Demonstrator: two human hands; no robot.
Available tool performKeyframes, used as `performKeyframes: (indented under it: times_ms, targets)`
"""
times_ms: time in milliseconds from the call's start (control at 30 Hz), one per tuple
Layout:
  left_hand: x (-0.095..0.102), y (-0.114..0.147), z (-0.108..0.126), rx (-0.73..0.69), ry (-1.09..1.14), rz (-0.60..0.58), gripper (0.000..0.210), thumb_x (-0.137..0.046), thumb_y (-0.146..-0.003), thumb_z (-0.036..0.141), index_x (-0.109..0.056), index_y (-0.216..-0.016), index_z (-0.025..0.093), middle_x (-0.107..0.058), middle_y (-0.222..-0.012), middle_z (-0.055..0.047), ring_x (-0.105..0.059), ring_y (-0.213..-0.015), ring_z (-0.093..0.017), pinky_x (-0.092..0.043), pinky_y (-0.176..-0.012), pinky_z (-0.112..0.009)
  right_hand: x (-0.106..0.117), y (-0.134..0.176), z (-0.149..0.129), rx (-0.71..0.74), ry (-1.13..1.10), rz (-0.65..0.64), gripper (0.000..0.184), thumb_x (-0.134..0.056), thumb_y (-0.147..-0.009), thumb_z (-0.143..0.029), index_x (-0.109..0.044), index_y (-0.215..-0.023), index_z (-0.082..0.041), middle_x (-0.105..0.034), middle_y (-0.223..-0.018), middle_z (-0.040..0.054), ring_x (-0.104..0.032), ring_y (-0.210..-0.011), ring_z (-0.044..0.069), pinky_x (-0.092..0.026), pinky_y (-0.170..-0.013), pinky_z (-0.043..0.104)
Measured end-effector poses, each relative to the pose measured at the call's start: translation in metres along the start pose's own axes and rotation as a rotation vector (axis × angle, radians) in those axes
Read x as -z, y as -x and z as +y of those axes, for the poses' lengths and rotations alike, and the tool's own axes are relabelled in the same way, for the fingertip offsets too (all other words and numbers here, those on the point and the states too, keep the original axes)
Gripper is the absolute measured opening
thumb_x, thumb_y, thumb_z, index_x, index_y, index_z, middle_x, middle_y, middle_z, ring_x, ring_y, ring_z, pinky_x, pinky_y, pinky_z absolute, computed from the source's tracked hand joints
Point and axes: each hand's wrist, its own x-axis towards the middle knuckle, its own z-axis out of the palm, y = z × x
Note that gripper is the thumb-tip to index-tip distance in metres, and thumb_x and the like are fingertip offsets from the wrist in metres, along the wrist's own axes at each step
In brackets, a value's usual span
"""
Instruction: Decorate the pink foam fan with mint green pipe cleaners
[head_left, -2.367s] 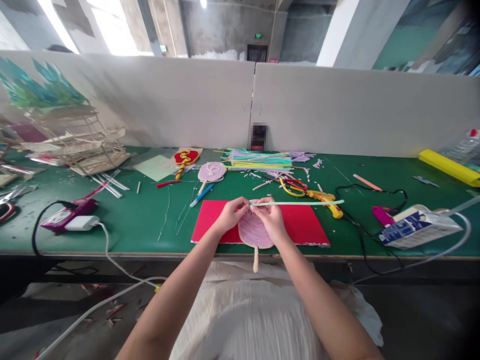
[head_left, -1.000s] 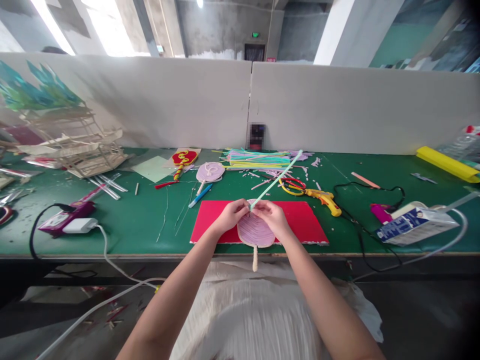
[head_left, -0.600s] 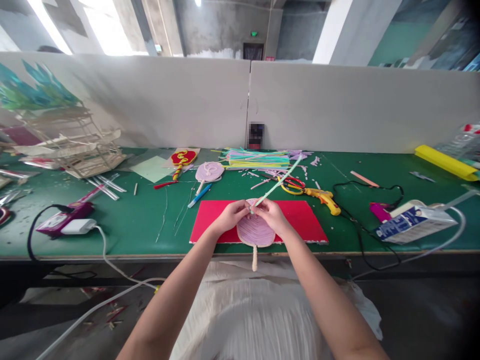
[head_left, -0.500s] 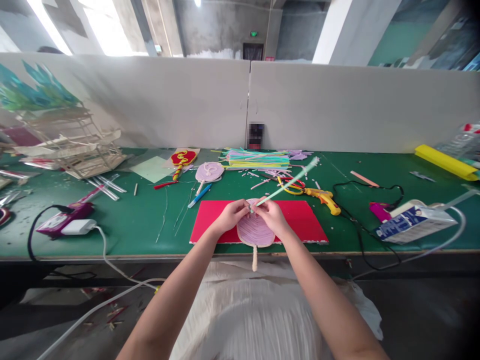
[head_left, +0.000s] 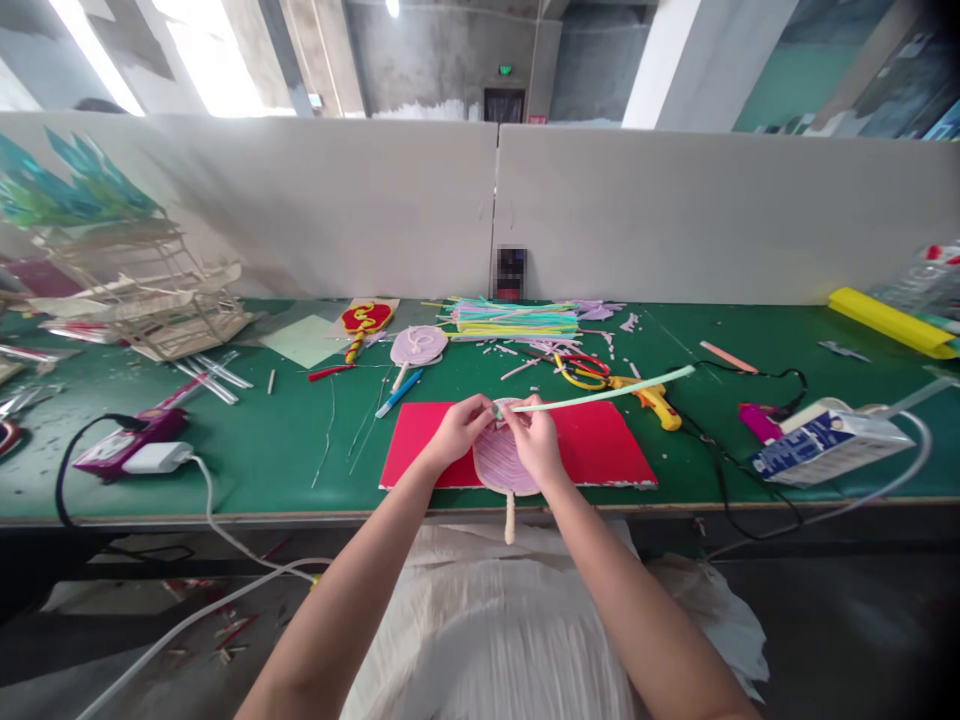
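A light green pipe cleaner (head_left: 615, 393) runs out to the right from between my hands. My left hand (head_left: 466, 425) and my right hand (head_left: 534, 430) pinch its near end, fingertips almost meeting. Beneath them is a round purple fan shape (head_left: 508, 462) with ridged rows, a pale edge and a beige handle (head_left: 510, 518) sticking out over the table's front edge. The fan lies on a red board (head_left: 600, 440). The fingers partly hide the fan's upper part and the pipe cleaner's tip.
Behind the board lie a bundle of pastel pipe cleaners (head_left: 517, 318), another purple fan (head_left: 418, 346), a red and yellow fan (head_left: 367, 319), a blue pen (head_left: 400, 393), scissors (head_left: 581, 370) and a yellow glue gun (head_left: 652, 398). A power strip (head_left: 135, 440) sits left; a carton (head_left: 829, 445) stands right.
The green pipe cleaner has swung down from a steep upward slant to nearly level, pointing right. My right hand has turned with it; my left hand stays almost in place.
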Motion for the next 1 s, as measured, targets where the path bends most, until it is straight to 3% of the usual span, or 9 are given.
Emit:
performKeyframes:
  times_ms: [433, 700, 1000]
  targets:
    - [-0.001, 0.000, -0.001, 0.038, 0.085, 0.042, 0.026, -0.047, -0.084, 0.040, -0.053, -0.077, 0.016, -0.057, -0.069, 0.000, -0.055, -0.068, -0.013, -0.043, -0.066, -0.024, -0.016, 0.010, -0.018, -0.013, 0.070, 0.184, 0.025, -0.054, -0.080, -0.046, -0.047, -0.080, -0.021, -0.064, -0.079, 0.0056, -0.063, -0.074, 0.019, -0.051, -0.067, 0.031]
    - [-0.001, -0.003, -0.013, 0.147, 0.392, -0.036, 0.030, -0.046, -0.085, 0.042, -0.053, -0.074, 0.015, -0.056, -0.069, 0.000, -0.054, -0.070, -0.013, -0.043, -0.072, -0.026, -0.005, 0.004, -0.009, 0.024, -0.091, 0.015, 0.024, -0.057, -0.079, -0.043, -0.045, -0.077, -0.022, -0.062, -0.079, 0.0050, -0.063, -0.075, 0.019, -0.051, -0.071, 0.032]
    - [0.000, -0.003, -0.009, 0.247, 0.619, -0.081, 0.029, -0.057, -0.078, 0.042, -0.054, -0.073, 0.014, -0.054, -0.066, 0.001, -0.054, -0.064, -0.012, -0.042, -0.068, -0.025, -0.004, 0.004, -0.015, -0.007, -0.175, -0.068, 0.026, -0.058, -0.077, -0.045, -0.044, -0.076, -0.024, -0.062, -0.073, 0.0019, -0.064, -0.066, 0.019, -0.052, -0.065, 0.033]
